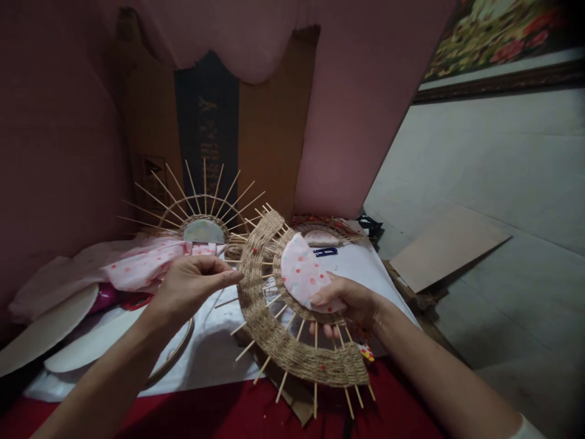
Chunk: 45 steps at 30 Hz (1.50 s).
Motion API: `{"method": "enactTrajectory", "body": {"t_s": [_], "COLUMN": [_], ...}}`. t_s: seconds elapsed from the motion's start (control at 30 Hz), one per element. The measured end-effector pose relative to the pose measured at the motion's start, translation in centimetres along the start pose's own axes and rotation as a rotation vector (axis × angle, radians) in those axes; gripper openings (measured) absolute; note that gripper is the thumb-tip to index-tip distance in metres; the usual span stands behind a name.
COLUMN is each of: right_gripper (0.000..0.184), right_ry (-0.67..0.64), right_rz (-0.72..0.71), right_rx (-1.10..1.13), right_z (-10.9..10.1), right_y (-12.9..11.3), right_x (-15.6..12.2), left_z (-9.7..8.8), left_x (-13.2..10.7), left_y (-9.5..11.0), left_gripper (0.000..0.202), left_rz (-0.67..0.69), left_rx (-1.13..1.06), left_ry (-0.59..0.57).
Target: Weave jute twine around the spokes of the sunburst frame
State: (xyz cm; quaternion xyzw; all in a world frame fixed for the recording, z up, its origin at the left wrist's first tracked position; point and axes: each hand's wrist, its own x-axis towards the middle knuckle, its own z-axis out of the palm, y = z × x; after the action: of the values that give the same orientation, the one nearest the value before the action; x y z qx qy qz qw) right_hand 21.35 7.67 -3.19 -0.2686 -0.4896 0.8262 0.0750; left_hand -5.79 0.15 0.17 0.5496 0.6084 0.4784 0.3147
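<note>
A half-round woven fan [260,305] of twisted cord on thin wooden sticks is held up in front of me, tilted. Its half-disc centre is covered in pink dotted fabric [301,268]. My right hand [350,299] grips this centre, thumb on the fabric and fingers behind. Stick ends poke out past the cord band, and small red spots show on the band. My left hand [196,280] pinches at the band's outer left edge with thumb and forefinger together; exactly what lies between the fingertips is hidden.
Behind stands another stick frame [203,230] with a pale half-disc, near cardboard [274,122]. Pink dotted cloth [141,262], white oval boards [91,341] and a hoop [176,353] lie left. A dark blue tool [325,251] and another woven piece [322,236] lie beyond the fan.
</note>
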Motion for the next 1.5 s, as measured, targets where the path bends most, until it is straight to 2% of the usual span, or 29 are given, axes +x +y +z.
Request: {"method": "enactTrajectory", "body": {"t_s": [0.13,0.23,0.33,0.43,0.57,0.67,0.77,0.9,1.0,1.2,1.3,1.5], "right_gripper": [0.037,0.036,0.033,0.03,0.029,0.03,0.032,0.032,0.031,0.031,0.029,0.029], "right_ry": [0.001,-0.013,-0.044,-0.098,-0.145,-0.127,-0.124,-0.137,-0.145,-0.156,-0.144,-0.148], "right_rz": [0.023,0.016,0.034,0.071,0.062,0.08,0.103,0.08,0.1,0.056,0.057,0.037], "right_rx": [-0.026,-0.004,-0.001,-0.018,0.005,0.032,0.054,0.082,0.091,0.091,0.065,0.059], "right_z": [0.4,0.4,0.4,0.2,-0.4,-1.0,-1.2,-1.1,-1.2,-1.2,-0.9,-0.6], "right_y": [0.0,0.0,-0.1,-0.1,0.0,0.3,0.4,0.4,0.5,0.4,0.3,0.4], "right_x": [0.1,0.2,0.2,0.1,0.0,0.0,0.0,0.1,0.1,0.3,0.2,0.0], "left_z": [0.2,0.3,0.1,-0.4,-0.7,-0.6,-0.3,0.0,0.2,0.1,-0.2,-0.8], "left_x": [-0.1,-0.2,-0.1,0.1,0.2,0.1,0.0,-0.1,-0.1,-0.3,-0.4,0.3], "left_y": [-0.6,-0.7,-0.6,-0.2,0.2,0.4,0.4,0.3,0.1,0.1,0.4,0.4], "left_gripper": [0.022,0.018,0.019,0.024,0.022,0.019,0.015,0.013,0.015,0.019,0.016,0.022], "left_rz": [0.201,0.35,0.411,0.381,0.274,0.232,0.246,0.278,0.279,0.34,0.34,0.111], "left_rx": [0.299,0.496,0.524,0.463,0.257,0.134,0.083,0.076,0.101,0.115,0.113,-0.022], "left_ry": [-0.062,-0.004,0.05,0.05,0.047,0.116,0.191,0.304,0.322,0.319,0.273,0.056]}}
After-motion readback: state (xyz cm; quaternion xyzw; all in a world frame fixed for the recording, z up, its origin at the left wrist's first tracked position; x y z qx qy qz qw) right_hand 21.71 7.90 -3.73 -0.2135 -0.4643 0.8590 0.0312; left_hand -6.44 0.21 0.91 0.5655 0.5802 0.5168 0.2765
